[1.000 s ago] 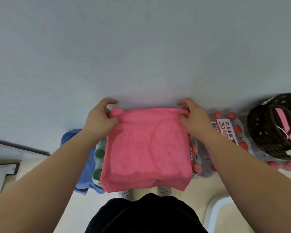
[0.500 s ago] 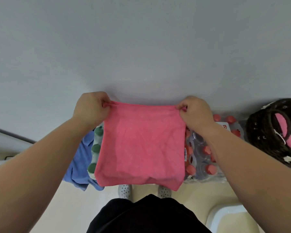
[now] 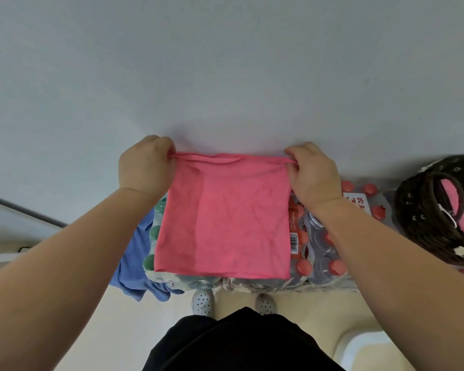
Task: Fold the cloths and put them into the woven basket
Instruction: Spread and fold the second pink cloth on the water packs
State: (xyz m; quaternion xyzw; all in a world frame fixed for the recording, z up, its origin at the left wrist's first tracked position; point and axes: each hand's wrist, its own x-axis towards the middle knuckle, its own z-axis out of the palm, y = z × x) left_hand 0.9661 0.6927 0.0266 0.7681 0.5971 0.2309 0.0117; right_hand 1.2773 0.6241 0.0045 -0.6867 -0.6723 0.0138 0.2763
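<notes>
A pink cloth [image 3: 225, 218], folded double, hangs flat in the air in front of me. My left hand [image 3: 144, 166] pinches its top left corner and my right hand [image 3: 312, 172] pinches its top right corner, pulling the top edge taut. The dark woven basket [image 3: 423, 215] stands at the right edge on the bottle packs, with another pink cloth [image 3: 452, 195] inside it. A blue cloth [image 3: 135, 258] is draped over the left end of the packs, partly hidden by my left arm.
Shrink-wrapped packs of bottles with red caps [image 3: 332, 266] and green caps [image 3: 150, 261] sit below the cloth against a plain grey wall [image 3: 225, 62]. My feet in white perforated shoes [image 3: 202, 301] stand on a cream floor. A white object [image 3: 364, 349] shows at bottom right.
Both hands have lifted the pink cloth higher and pulled its top edge straight; the cloth now hangs flatter and smoother, with its bottom edge level.
</notes>
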